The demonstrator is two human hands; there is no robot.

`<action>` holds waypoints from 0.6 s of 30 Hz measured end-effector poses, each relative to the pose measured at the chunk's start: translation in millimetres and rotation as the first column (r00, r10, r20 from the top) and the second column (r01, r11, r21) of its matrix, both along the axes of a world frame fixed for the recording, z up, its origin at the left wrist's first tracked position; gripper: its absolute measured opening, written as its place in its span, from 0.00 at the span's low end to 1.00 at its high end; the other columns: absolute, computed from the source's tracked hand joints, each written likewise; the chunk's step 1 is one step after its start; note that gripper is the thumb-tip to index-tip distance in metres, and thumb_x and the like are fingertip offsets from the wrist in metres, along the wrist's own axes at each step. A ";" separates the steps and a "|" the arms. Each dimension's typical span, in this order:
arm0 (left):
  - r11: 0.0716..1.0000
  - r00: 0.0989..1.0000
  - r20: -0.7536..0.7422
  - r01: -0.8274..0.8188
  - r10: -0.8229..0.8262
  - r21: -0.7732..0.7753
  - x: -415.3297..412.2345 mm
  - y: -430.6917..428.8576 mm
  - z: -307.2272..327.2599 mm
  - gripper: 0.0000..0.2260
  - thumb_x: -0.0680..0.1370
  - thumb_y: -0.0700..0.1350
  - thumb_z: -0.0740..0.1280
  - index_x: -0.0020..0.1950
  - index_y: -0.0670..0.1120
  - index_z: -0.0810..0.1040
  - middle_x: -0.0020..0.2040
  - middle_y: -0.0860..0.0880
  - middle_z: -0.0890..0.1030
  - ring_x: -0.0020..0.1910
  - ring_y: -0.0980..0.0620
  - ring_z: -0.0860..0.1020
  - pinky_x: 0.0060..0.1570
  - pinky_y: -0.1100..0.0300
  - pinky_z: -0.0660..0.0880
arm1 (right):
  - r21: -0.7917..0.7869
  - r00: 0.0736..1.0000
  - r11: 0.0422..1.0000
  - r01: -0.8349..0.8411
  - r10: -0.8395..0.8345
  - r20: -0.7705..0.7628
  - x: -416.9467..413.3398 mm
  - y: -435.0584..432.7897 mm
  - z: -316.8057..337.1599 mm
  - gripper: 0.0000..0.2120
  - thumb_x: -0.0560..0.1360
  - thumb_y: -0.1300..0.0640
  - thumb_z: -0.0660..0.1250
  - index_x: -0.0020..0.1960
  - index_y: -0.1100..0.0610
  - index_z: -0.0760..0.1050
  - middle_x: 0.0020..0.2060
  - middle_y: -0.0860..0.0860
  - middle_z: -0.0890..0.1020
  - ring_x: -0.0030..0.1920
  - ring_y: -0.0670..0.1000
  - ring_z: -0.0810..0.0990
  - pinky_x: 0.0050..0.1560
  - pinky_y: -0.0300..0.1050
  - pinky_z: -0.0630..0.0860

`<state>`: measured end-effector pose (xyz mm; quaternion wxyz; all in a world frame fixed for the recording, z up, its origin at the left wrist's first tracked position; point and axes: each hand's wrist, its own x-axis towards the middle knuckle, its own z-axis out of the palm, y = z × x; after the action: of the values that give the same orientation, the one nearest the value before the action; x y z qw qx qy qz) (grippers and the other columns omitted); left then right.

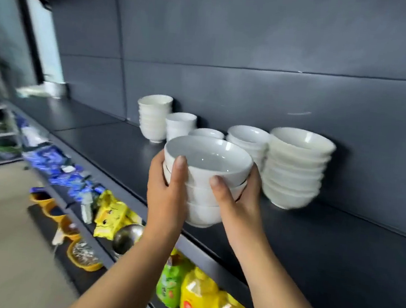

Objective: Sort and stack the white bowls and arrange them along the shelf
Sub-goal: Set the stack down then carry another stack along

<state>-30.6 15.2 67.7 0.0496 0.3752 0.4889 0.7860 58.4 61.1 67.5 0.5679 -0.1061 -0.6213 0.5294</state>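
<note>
Your left hand (165,192) and right hand (239,203) clasp the held stack (205,179) from either side. The fingers curl round the back and both thumbs press on the front wall of the upper bowls. The stack looks like four nested bowls: glazed white ceramic, smooth, round, with narrow foot rings. The glaze throws small highlights inside the top bowl.

The stack sits over the front part of the shelf (113,142), a matte dark slab with faint panel seams. You cannot tell whether its base touches the surface.

Behind it, along the dark back panel (233,44), are more white bowls:
- a tall narrow stack (154,118) at far left
- a shorter stack (180,125) just beside it
- a single rim (206,132), partly hidden
- a medium stack (248,141)
- a wide stack (295,168) of broader, flared bowls, touching the medium one

On the lower shelf are yellow bottles (196,298), a green bottle (170,283), crinkled yellow packets (110,216), blue packets (53,160) and a steel bowl (128,238). Their labels carry print, but it is too blurred to read.
</note>
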 end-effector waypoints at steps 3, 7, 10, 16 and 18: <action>0.994 0.993 0.016 -0.113 0.113 0.004 -54.9 -44.0 5.1 0.36 0.61 0.67 0.58 0.61 0.45 0.72 0.48 0.54 0.77 0.40 0.68 0.75 0.38 0.73 0.71 | -0.017 0.992 0.992 -0.125 0.124 -0.031 -61.0 -32.9 1.5 0.30 0.57 0.42 0.69 0.57 0.49 0.68 0.53 0.42 0.78 0.52 0.35 0.77 0.47 0.27 0.72; 0.974 0.972 -0.065 -0.228 0.228 -0.003 -131.2 -113.2 6.9 0.42 0.60 0.71 0.63 0.64 0.44 0.70 0.56 0.48 0.78 0.50 0.59 0.77 0.46 0.68 0.73 | 0.011 0.966 0.967 -0.256 0.256 -0.045 -144.3 -86.5 5.3 0.31 0.56 0.41 0.70 0.55 0.50 0.68 0.50 0.42 0.78 0.48 0.34 0.78 0.44 0.26 0.72; 0.946 0.934 -0.158 -0.323 0.319 0.001 -187.9 -169.4 10.2 0.50 0.55 0.78 0.63 0.65 0.43 0.69 0.57 0.48 0.77 0.54 0.57 0.77 0.50 0.68 0.73 | 0.033 0.923 0.924 -0.380 0.382 -0.046 -205.7 -128.8 9.3 0.33 0.53 0.41 0.72 0.54 0.51 0.69 0.47 0.43 0.79 0.44 0.33 0.79 0.40 0.25 0.72; 0.866 0.846 -0.195 -0.498 0.497 0.045 -282.2 -263.4 10.5 0.45 0.54 0.77 0.64 0.61 0.49 0.68 0.53 0.56 0.75 0.48 0.69 0.75 0.45 0.76 0.70 | 0.030 0.861 0.861 -0.508 0.509 -0.005 -323.0 -209.0 7.5 0.40 0.49 0.27 0.71 0.56 0.44 0.69 0.51 0.42 0.80 0.52 0.41 0.79 0.49 0.36 0.76; 0.845 0.823 -0.204 -0.533 0.530 0.045 -310.7 -286.8 11.7 0.49 0.55 0.77 0.64 0.63 0.44 0.68 0.53 0.54 0.76 0.48 0.68 0.75 0.45 0.75 0.70 | 0.012 0.848 0.848 -0.530 0.530 -0.001 -357.8 -230.7 8.2 0.41 0.49 0.26 0.69 0.56 0.46 0.69 0.53 0.45 0.79 0.53 0.42 0.79 0.51 0.37 0.76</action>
<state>-341.3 -271.7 79.4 -0.2202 0.3039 0.5818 0.7216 -299.4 -169.6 75.7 0.4019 0.0735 -0.6283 0.6621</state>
